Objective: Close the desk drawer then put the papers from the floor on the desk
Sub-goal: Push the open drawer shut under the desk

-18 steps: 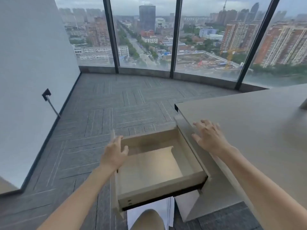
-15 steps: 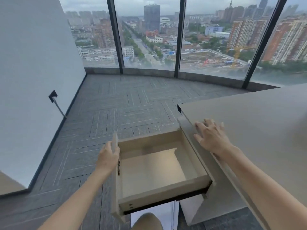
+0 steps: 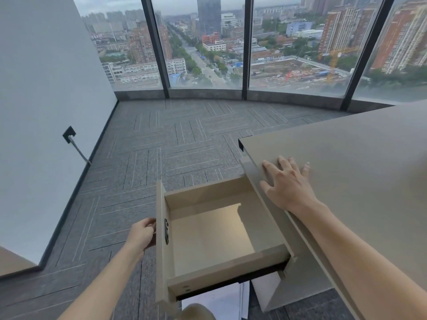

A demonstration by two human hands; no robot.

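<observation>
The beige desk drawer (image 3: pixel 215 232) is pulled far out of the desk (image 3: pixel 360 162) and holds nothing. My left hand (image 3: pixel 142 234) sits against the outer side of the drawer's front panel (image 3: pixel 160 239), fingers curled at its edge. My right hand (image 3: pixel 287 183) rests flat with spread fingers on the desk top near its left edge. White papers (image 3: pixel 215 301) lie on the floor under the drawer, mostly hidden by it and by my knee.
Grey carpet tiles (image 3: pixel 161 153) cover the floor to the left and ahead. A white wall (image 3: pixel 46 112) with a dark socket and cable (image 3: pixel 69 135) stands at the left. Floor-to-ceiling windows (image 3: pixel 203 42) close off the far side.
My left hand slid from the drawer's top rim down to the outer face of the front panel. My right hand stayed on the desk top. The view shifted slightly.
</observation>
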